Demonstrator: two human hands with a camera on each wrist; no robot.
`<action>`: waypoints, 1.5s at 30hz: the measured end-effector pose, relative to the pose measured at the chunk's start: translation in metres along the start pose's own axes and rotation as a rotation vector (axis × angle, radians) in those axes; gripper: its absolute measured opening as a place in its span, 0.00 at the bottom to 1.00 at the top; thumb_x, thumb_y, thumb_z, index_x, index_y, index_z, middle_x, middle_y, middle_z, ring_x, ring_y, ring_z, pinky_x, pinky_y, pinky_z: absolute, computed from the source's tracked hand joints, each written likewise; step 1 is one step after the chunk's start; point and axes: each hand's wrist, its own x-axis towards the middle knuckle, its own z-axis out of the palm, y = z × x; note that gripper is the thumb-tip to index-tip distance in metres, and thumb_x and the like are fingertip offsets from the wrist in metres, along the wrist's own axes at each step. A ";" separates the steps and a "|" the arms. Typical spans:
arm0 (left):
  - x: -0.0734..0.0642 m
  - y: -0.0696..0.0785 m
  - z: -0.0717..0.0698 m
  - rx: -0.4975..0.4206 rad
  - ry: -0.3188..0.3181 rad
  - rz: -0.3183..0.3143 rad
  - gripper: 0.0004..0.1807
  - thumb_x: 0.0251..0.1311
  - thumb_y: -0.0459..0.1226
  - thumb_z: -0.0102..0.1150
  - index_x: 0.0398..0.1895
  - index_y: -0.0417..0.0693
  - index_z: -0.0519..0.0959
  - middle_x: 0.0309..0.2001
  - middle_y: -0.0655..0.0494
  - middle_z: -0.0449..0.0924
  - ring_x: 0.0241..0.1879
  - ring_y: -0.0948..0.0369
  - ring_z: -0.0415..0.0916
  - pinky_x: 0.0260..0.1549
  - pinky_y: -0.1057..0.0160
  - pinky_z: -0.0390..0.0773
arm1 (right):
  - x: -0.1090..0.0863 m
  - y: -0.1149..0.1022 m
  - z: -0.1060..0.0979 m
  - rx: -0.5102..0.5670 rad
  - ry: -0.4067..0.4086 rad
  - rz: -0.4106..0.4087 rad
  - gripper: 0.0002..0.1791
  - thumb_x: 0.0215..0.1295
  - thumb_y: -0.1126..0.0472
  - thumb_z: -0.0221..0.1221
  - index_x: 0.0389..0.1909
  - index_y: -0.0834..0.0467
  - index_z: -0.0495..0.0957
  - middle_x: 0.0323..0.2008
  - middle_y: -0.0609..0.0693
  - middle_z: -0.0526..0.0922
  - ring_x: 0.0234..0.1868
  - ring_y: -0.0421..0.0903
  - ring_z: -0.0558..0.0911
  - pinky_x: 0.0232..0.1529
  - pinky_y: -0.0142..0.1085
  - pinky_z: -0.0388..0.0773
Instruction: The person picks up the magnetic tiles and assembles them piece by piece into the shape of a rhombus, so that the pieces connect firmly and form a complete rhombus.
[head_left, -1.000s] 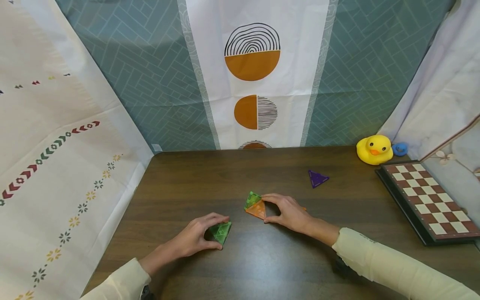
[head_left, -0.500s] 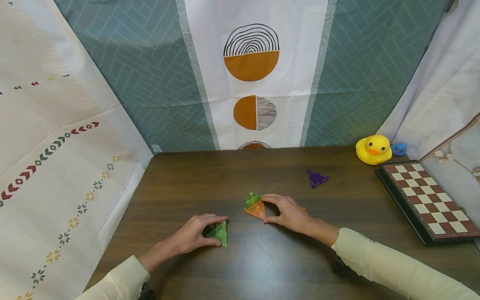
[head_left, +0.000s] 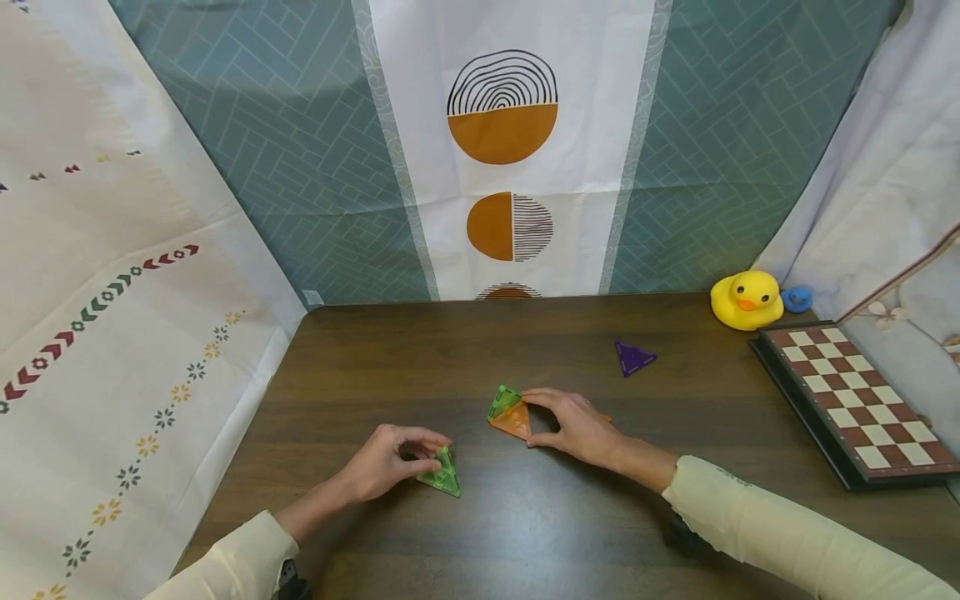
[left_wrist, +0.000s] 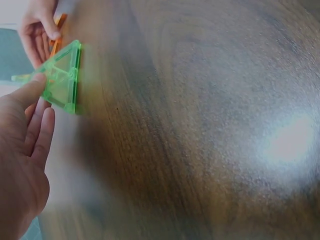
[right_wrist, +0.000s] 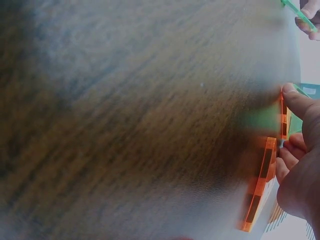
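We see the left hand [head_left: 386, 464] has just turned its pinched green triangle [head_left: 445, 476] slightly, leaving it unjoined to the orange triangle [head_left: 514, 421] (which the right hand [head_left: 576, 427] grips).

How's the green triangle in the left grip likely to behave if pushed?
The green triangle is probably stiff: its edges look straight in the left grip. Likely light too, judging by its see-through middle. Straight sides and pointed corners suggest it won't roll.
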 end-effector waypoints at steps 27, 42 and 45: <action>0.027 0.022 -0.004 -0.097 0.042 0.023 0.10 0.63 0.33 0.76 0.47 0.46 0.91 0.42 0.61 0.91 0.39 0.59 0.89 0.41 0.59 0.89 | 0.000 -0.002 -0.001 -0.006 -0.004 0.003 0.39 0.59 0.53 0.80 0.68 0.63 0.79 0.67 0.58 0.80 0.66 0.58 0.81 0.64 0.55 0.79; 0.060 0.029 0.022 -0.002 0.081 0.073 0.10 0.63 0.32 0.75 0.47 0.46 0.91 0.43 0.65 0.90 0.42 0.65 0.88 0.45 0.63 0.87 | 0.000 0.001 0.000 0.006 0.005 -0.010 0.39 0.58 0.53 0.80 0.68 0.64 0.79 0.67 0.58 0.81 0.66 0.57 0.81 0.64 0.54 0.79; 0.064 0.028 0.027 0.033 0.096 0.074 0.10 0.63 0.33 0.75 0.47 0.48 0.91 0.44 0.66 0.90 0.42 0.67 0.87 0.46 0.64 0.87 | 0.000 0.001 0.000 0.006 0.004 -0.013 0.39 0.59 0.53 0.80 0.68 0.64 0.79 0.67 0.58 0.81 0.66 0.57 0.81 0.64 0.53 0.79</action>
